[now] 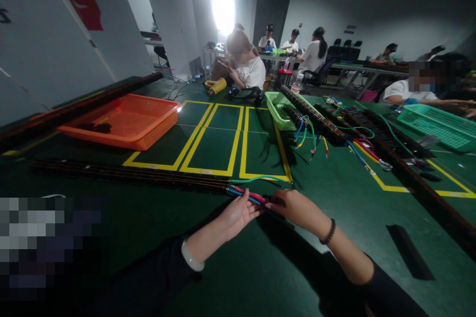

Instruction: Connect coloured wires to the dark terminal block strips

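Head view, taking the two hands as the clock's centre: a dark cable carrier [148, 174] stretches toward 9 o'clock on the green table [334, 173], and a red cable [256, 196] and a blue cable [233, 191] come out of its near end. The left hand [236, 215] is turned palm up, thumb and fingers narrowed around both cables; the right hand [297, 210] pinches them farther out (its fingers hide the tips, so I cannot tell how those are finished). The work looks partway along: the cables already emerge from the carrier and are gathered, while a green wire [260, 177] lies outside the grip, just beyond at 12 o'clock. How much handling remains cannot be told.

That green wire is the closest thing likely to get in the fingers' way. An orange basket [159, 126] sits at 10 o'clock, past the first carrier, and a yellow heat gun [217, 85] at 11. Near 12 to 1 stands a light-green basket [273, 113], with a second carrier [316, 116] passing beside it toward 2 and ending in loose coloured leads [362, 151]. A black strip [411, 252] lies between 3 and 4. A seated co-worker [256, 72] is well off at 12.
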The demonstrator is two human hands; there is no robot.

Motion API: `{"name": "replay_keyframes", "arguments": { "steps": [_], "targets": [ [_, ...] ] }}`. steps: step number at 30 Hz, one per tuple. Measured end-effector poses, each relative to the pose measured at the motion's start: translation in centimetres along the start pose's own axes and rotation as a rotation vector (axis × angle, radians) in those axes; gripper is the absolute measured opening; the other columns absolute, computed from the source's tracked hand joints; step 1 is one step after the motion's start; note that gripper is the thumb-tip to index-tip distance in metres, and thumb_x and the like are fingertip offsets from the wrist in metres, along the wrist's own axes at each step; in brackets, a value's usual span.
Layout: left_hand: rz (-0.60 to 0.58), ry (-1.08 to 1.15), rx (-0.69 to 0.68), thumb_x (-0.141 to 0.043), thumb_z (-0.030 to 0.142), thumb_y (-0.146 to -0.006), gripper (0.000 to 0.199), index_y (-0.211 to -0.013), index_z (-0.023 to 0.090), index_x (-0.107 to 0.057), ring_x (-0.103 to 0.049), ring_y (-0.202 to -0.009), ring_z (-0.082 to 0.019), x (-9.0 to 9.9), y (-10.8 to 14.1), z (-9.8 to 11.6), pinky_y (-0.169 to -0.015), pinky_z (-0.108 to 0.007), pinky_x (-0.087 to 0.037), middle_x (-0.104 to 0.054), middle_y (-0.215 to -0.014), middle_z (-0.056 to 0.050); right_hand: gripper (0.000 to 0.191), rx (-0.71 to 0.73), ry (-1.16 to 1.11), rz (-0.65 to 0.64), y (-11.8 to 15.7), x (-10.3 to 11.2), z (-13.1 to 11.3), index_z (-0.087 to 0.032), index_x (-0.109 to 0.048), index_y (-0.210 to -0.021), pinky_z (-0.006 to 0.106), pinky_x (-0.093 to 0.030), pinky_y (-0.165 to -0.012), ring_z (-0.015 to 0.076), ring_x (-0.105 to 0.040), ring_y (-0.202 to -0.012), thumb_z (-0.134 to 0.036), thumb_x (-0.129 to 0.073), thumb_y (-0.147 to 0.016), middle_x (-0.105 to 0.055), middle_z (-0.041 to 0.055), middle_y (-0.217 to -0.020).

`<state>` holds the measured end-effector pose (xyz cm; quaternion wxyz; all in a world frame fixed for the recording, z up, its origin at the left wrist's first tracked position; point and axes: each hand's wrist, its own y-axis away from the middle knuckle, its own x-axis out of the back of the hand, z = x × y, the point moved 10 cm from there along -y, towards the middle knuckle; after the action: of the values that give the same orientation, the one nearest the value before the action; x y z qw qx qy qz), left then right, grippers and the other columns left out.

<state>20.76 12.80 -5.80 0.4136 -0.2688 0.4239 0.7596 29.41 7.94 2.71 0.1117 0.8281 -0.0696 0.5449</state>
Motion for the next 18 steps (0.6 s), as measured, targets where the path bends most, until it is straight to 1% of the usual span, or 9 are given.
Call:
{"name": "replay_keyframes", "arguments": {
  "steps": [2,3,5,7,9,11,14,18],
  "targets": [
    [-0.011,-0.017,0.019,-0.049,0.042,-0.087,0.033,-0.090,0.010,-0.059,-0.061,-0.102,-0.023,0.0,0.0,-0.1,-0.098,-0.041,-0.042,-0.065,-0.100,-0.016,0.036,-0.017,-0.029,-0.090,0.2,-1.2,-0.1,-0.019,-0.065,-0.076,0.025,-0.037,-0.051,0.0151,-0.056,-0.057,-0.044,-0.044,-0.091,-0.064,0.0044,-0.066],
    [-0.017,-0.026,0.021,-0.049,0.042,-0.087,0.034,-0.091,0.010,-0.058,-0.061,-0.101,-0.023,-0.1,0.0,-0.1,-0.097,-0.041,-0.042,-0.065,-0.100,-0.017,0.037,-0.023,-0.036,-0.095,0.1,-1.3,-0.1,-0.019,-0.064,-0.074,0.025,-0.036,-0.051,0.0148,-0.056,-0.055,-0.042,-0.042,-0.092,-0.064,0.0042,-0.065],
    [-0.006,-0.046,-0.004,-0.048,0.042,-0.087,0.033,-0.089,0.010,-0.057,-0.063,-0.096,-0.023,0.0,0.2,0.1,-0.094,-0.042,-0.043,-0.066,-0.097,-0.016,0.035,-0.027,-0.027,-0.046,-0.4,-0.8,0.1,-0.019,-0.065,-0.073,0.025,-0.036,-0.052,0.0151,-0.058,-0.057,-0.038,-0.043,-0.092,-0.065,0.0043,-0.066],
    [0.027,-0.070,-0.047,-0.048,0.042,-0.087,0.032,-0.086,0.011,-0.057,-0.064,-0.091,-0.023,0.1,0.4,0.3,-0.091,-0.041,-0.045,-0.066,-0.093,-0.015,0.031,-0.028,-0.005,0.049,-1.0,0.3,0.4,-0.019,-0.066,-0.076,0.025,-0.037,-0.054,0.0157,-0.059,-0.061,-0.036,-0.045,-0.092,-0.066,0.0043,-0.069],
    [0.062,-0.094,-0.088,-0.048,0.041,-0.088,0.031,-0.084,0.011,-0.056,-0.065,-0.088,-0.022,0.2,0.7,0.5,-0.087,-0.039,-0.047,-0.066,-0.090,-0.014,0.028,-0.033,-0.005,0.135,-1.6,1.3,0.9,-0.019,-0.066,-0.078,0.025,-0.038,-0.057,0.0161,-0.061,-0.065,-0.034,-0.047,-0.091,-0.068,0.0042,-0.074],
    [0.089,-0.111,-0.119,-0.047,0.040,-0.088,0.031,-0.082,0.012,-0.056,-0.065,-0.085,-0.021,0.3,0.9,0.6,-0.084,-0.036,-0.048,-0.066,-0.085,-0.013,0.026,-0.047,-0.030,0.195,-2.1,1.8,1.5,-0.018,-0.067,-0.079,0.025,-0.040,-0.059,0.0165,-0.063,-0.069,-0.034,-0.050,-0.090,-0.069,0.0044,-0.077],
    [0.110,-0.112,-0.132,-0.045,0.041,-0.089,0.032,-0.078,0.013,-0.055,-0.065,-0.077,-0.019,0.6,1.0,0.5,-0.079,-0.034,-0.049,-0.065,-0.077,-0.010,0.026,-0.074,-0.071,0.245,-2.9,1.8,2.5,-0.018,-0.068,-0.080,0.025,-0.040,-0.061,0.0170,-0.064,-0.072,-0.037,-0.052,-0.089,-0.069,0.0051,-0.079],
    [0.114,-0.098,-0.140,-0.044,0.042,-0.090,0.032,-0.076,0.014,-0.053,-0.063,-0.070,-0.017,0.8,1.1,0.5,-0.075,-0.033,-0.049,-0.063,-0.070,-0.007,0.029,-0.107,-0.116,0.263,-3.7,1.0,3.6,-0.018,-0.069,-0.082,0.024,-0.040,-0.060,0.0176,-0.064,-0.072,-0.042,-0.053,-0.087,-0.070,0.0061,-0.079]
  ]
}}
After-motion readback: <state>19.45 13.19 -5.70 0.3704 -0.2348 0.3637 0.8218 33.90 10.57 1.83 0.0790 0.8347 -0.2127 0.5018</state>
